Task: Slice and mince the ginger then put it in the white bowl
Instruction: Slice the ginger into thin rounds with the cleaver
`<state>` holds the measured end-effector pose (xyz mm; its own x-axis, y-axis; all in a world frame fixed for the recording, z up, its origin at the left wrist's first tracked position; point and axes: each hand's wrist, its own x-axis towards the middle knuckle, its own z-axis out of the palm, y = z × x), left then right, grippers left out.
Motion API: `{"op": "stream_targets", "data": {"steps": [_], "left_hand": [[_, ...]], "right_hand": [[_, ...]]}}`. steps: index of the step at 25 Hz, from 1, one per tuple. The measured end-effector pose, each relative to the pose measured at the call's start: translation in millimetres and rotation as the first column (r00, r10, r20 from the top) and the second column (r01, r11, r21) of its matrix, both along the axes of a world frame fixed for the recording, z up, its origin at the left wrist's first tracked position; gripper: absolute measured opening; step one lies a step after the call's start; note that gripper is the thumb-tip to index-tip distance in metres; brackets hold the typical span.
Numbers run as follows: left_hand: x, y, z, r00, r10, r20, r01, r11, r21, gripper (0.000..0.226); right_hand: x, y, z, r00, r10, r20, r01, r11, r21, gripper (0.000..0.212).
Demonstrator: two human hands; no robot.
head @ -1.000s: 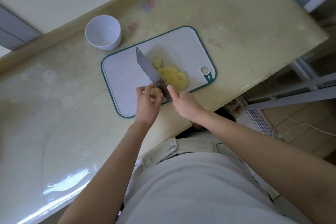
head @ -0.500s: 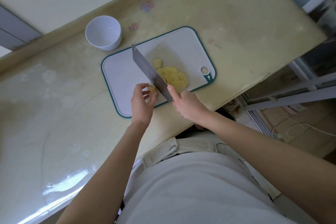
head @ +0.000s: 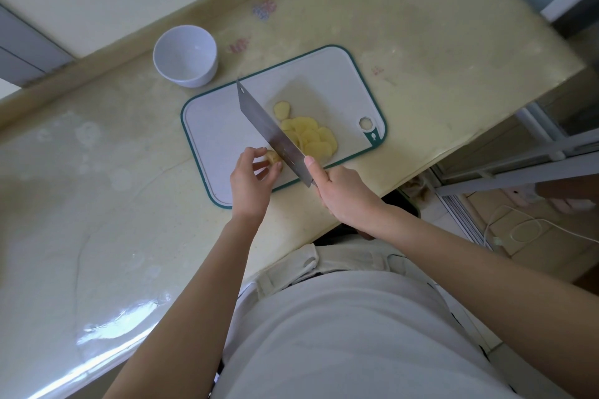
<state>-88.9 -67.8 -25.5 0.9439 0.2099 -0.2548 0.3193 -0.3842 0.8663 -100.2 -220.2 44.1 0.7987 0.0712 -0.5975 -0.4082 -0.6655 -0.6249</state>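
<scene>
From the head camera, the left hand pinches a small lump of ginger at its fingertips, near the front edge of the cutting board. The right hand grips the knife, whose blade sits just beside the lump. Cut slices lie on the blade's other side. The white bowl stands on the tabletop behind the board.

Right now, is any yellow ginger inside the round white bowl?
No, the round white bowl looks empty; the yellow ginger slices lie on the green-rimmed white cutting board.
</scene>
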Motion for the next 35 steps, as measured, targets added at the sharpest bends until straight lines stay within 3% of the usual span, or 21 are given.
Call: {"op": "stream_targets", "data": {"steps": [10, 16, 25, 31, 35], "left_hand": [[1.2, 2.2, -4.3, 1.0, -0.014, 0.015, 0.014, 1.0, -0.009, 0.02], [-0.6, 3.0, -4.5, 0.999, -0.02, 0.029, 0.02, 1.0, -0.013, 0.02], [1.7, 3.2, -1.2, 1.0, -0.023, 0.02, 0.024, 0.999, -0.037, 0.021], [2.5, 2.7, 1.4, 1.0, -0.01, 0.002, 0.01, 1.0, -0.019, 0.021], [3.1, 2.6, 1.7, 1.0, -0.017, -0.002, 0.017, 1.0, 0.004, 0.02]], "right_hand": [[-1.4, 6.5, 6.8, 0.996, 0.093, 0.005, -0.092, 0.99, -0.108, 0.065], [15.9, 16.5, 10.9, 0.994, 0.106, -0.036, -0.107, 0.994, -0.029, 0.047], [29.6, 21.1, 2.1, 0.995, 0.028, -0.092, -0.026, 0.999, 0.021, 0.064], [10.9, -0.8, 1.2, 0.993, 0.017, -0.121, -0.015, 1.0, 0.017, 0.062], [0.8, -11.1, 6.1, 0.987, 0.032, -0.16, -0.029, 0.999, 0.021, 0.046]]}}
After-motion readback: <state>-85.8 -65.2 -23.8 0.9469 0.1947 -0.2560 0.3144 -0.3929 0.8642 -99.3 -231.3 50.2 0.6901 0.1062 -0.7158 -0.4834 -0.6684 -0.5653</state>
